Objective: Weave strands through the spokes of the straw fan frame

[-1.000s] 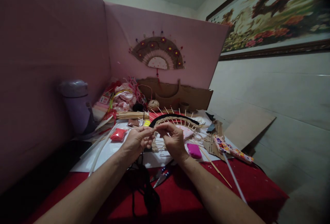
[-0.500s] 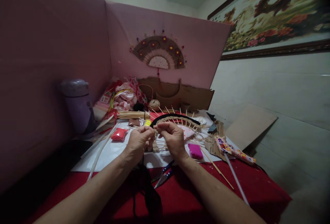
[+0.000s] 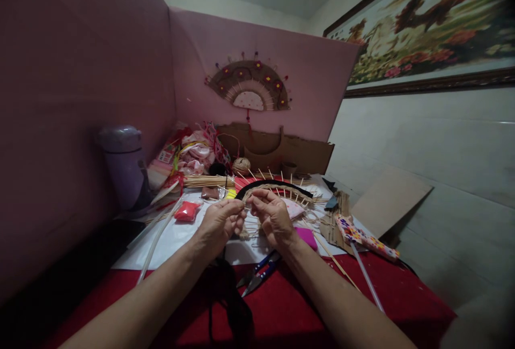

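My left hand point(image 3: 219, 222) and my right hand point(image 3: 272, 217) meet over a half-made woven fan point(image 3: 281, 192) of thin sticks and twine that lies on white paper. Both hands are pinched, fingertips almost touching. A thin strand seems to run between them, too fine to name. Black yarn point(image 3: 227, 301) hangs below my left hand onto the red cloth. Blue-handled snips point(image 3: 257, 275) lie just under my right wrist. A pink block point(image 3: 308, 236) sits beside my right hand.
A lilac jug point(image 3: 123, 164) stands at the left wall. A bundle of sticks point(image 3: 207, 180), a twine ball point(image 3: 240, 165), a red packet point(image 3: 187, 211) and cardboard pieces point(image 3: 281, 148) crowd the back. A patterned stick point(image 3: 364, 239) lies right. A finished fan point(image 3: 249, 85) hangs on the pink board.
Both hands have stayed together over the fan, shifting slightly right and down. The snips show more clearly under my right wrist.
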`<state>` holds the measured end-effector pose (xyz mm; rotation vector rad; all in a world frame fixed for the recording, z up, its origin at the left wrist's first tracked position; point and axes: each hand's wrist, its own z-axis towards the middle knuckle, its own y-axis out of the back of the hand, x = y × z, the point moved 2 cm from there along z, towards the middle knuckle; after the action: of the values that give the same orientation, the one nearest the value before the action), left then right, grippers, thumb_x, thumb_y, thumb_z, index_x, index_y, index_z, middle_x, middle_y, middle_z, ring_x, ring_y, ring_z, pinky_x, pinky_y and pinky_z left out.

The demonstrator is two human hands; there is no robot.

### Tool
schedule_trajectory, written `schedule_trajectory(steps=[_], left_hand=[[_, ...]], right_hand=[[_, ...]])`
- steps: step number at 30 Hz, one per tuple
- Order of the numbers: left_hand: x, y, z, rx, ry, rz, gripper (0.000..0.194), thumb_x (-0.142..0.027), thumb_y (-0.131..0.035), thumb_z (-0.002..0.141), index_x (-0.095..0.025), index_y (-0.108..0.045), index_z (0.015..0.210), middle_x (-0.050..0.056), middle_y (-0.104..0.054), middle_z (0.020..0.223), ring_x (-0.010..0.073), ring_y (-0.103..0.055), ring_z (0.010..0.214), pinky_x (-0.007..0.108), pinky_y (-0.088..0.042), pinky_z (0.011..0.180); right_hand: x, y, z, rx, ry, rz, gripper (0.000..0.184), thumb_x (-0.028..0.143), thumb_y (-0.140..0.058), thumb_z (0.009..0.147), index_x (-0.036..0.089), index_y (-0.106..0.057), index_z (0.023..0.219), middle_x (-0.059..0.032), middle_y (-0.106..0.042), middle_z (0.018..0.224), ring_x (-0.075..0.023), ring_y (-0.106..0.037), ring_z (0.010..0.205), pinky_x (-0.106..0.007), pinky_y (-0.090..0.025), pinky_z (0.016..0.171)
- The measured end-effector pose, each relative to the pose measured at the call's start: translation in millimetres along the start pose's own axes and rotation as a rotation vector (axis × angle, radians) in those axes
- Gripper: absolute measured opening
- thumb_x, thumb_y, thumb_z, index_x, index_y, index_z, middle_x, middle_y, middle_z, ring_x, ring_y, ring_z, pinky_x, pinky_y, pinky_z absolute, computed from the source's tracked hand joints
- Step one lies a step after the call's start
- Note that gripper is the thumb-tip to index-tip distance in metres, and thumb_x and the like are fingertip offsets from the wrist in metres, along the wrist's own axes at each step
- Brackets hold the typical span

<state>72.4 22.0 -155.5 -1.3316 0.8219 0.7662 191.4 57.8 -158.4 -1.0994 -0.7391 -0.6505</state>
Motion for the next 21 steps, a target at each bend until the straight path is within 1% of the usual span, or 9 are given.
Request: schedule_trajectory(steps=[6,8,9,12,15,17,18,20,21], left_hand=[[-2,-0.2,0,0.001,0.002,-0.032,0.012,-0.017,-0.066,0.064,-0.011,-0.058,0.07,0.0,-0.057,0.057,0.0048,-0.048,0.043,0.014,-0.035,0.038],[-3,-2.9,-3,0.071,0.023,-0.018,0.01,-0.017,-0.065,0.065,-0.012,-0.058,0.069,0.0,-0.057,0.056,0.0047,-0.047,0.041,0.014,-0.035,0.037],[-4,-5.2,-6,0.132,0.047,0.003,0.009,-0.017,-0.065,0.066,-0.012,-0.059,0.068,0.0,-0.057,0.055,0.0048,-0.046,0.039,0.015,-0.034,0.035],[-10,-15.6,-22,0.387,0.172,0.128,0.006,-0.018,-0.063,0.067,-0.012,-0.06,0.065,0.002,-0.059,0.054,0.0068,-0.046,0.033,0.017,-0.032,0.03],[-17,-30.4,-46,0.658,0.404,0.296,0.005,-0.017,-0.063,0.066,-0.013,-0.065,0.068,0.005,-0.063,0.059,0.0113,-0.053,0.038,0.021,-0.038,0.034],[-17,-42.3,-64,0.885,0.568,0.43,0.012,-0.02,-0.059,0.071,-0.014,-0.068,0.077,0.007,-0.064,0.065,0.0161,-0.058,0.049,0.027,-0.044,0.043],[-15,-48.3,-70,0.965,0.523,0.517,0.013,-0.02,-0.057,0.073,-0.015,-0.069,0.076,0.006,-0.064,0.064,0.0163,-0.058,0.051,0.027,-0.043,0.045],[-5,-59.1,-79,1.111,0.289,0.731,0.007,-0.017,-0.061,0.068,-0.019,-0.067,0.065,0.001,-0.057,0.052,0.0135,-0.05,0.043,0.025,-0.036,0.041],[5,-62.9,-82,1.177,0.177,0.817,0.01,-0.016,-0.062,0.067,-0.02,-0.066,0.059,-0.001,-0.052,0.046,0.0124,-0.046,0.038,0.024,-0.033,0.038]], right_hand=[[0,1,1,-0.035,0.004,-0.02,0.026,0.017,-0.075,0.056,0.016,-0.062,0.078,-0.0003,-0.064,0.068,-0.0103,-0.056,0.06,-0.021,-0.043,0.053],[0,2,1,-0.048,0.011,-0.014,0.026,0.017,-0.075,0.056,0.017,-0.062,0.078,0.0,-0.063,0.068,-0.0099,-0.055,0.058,-0.021,-0.043,0.052],[1,3,2,-0.056,0.012,-0.009,0.025,0.017,-0.075,0.056,0.017,-0.061,0.078,0.0001,-0.063,0.067,-0.0098,-0.055,0.058,-0.022,-0.043,0.052],[1,5,2,-0.081,0.015,-0.003,0.024,0.017,-0.074,0.056,0.017,-0.061,0.077,0.0,-0.064,0.067,-0.0097,-0.054,0.057,-0.022,-0.043,0.052],[2,6,4,-0.106,0.008,0.003,0.024,0.016,-0.074,0.056,0.017,-0.062,0.076,0.0004,-0.063,0.066,-0.0092,-0.055,0.057,-0.021,-0.042,0.052],[2,6,5,-0.115,0.003,0.023,0.024,0.014,-0.074,0.055,0.016,-0.062,0.075,0.0008,-0.063,0.065,-0.0089,-0.056,0.059,-0.02,-0.041,0.051],[1,6,5,-0.114,0.002,0.03,0.023,0.014,-0.074,0.055,0.016,-0.061,0.074,0.0008,-0.063,0.065,-0.0087,-0.056,0.06,-0.019,-0.041,0.051],[1,6,6,-0.11,0.003,0.037,0.022,0.013,-0.073,0.055,0.016,-0.062,0.074,0.0005,-0.063,0.065,-0.0086,-0.056,0.06,-0.019,-0.04,0.05],[1,6,6,-0.11,0.002,0.037,0.022,0.013,-0.073,0.056,0.016,-0.062,0.074,0.0003,-0.063,0.066,-0.0088,-0.056,0.06,-0.019,-0.04,0.05]])
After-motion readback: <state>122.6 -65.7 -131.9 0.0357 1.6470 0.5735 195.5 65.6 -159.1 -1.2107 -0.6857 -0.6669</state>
